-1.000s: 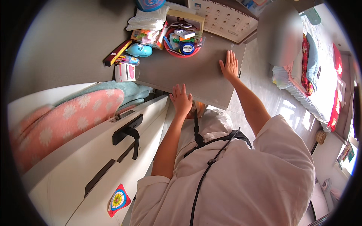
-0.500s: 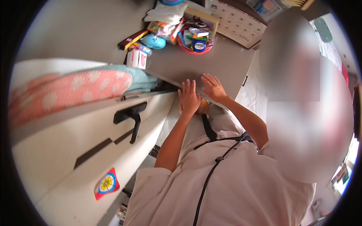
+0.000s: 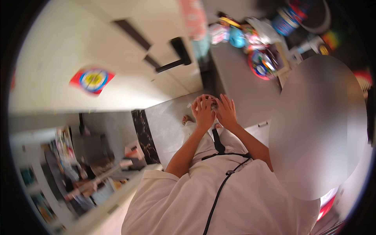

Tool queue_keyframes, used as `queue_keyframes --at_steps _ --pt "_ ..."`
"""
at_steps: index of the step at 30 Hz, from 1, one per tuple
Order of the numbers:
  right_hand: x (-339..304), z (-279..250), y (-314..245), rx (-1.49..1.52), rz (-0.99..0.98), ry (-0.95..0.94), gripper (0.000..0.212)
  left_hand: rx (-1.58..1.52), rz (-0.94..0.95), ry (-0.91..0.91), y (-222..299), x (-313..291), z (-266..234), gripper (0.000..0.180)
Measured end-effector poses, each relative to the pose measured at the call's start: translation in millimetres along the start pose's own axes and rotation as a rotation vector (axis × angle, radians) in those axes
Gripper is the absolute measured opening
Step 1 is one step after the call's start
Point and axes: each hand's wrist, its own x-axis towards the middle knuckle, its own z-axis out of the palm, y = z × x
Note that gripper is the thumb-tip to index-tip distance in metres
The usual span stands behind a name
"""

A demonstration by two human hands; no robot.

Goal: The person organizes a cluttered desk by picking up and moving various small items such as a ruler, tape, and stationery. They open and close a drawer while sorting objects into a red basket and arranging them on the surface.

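My left hand is held out in front of my body, its fingers stretched and apart. Close beside it on the right, my right hand is stretched out too, with its fingers up. Neither hand holds anything that I can see. Behind the fingers shows part of a small round brownish thing; the hands mostly cover it and I cannot make out its kind. The grey table lies to the right of my right hand, its edge near the fingers. My feet show on the floor below.
A white door with a black lever handle and a round target-like sticker fills the upper left. On the table stand a red basket of small items and a blue object. A cluttered room opens at lower left.
My view has turned left, so the table has shifted right and the room behind the door has come into sight. My hands have drawn closer together, away from over the table edge.
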Motion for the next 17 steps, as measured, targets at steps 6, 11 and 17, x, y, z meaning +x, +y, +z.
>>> queue_keyframes --at_steps 6,11,17 --pt "12 53 -83 0.067 -0.441 -0.118 0.055 0.066 -0.362 0.244 -74 -73 -32 0.068" --pt "7 113 -177 0.125 -0.754 -0.312 0.056 -0.007 -0.75 0.3 -142 -168 -67 0.068" --pt "-26 193 -309 0.304 -1.049 -0.494 0.058 -0.063 -1.194 0.308 -220 -289 -95 0.071"
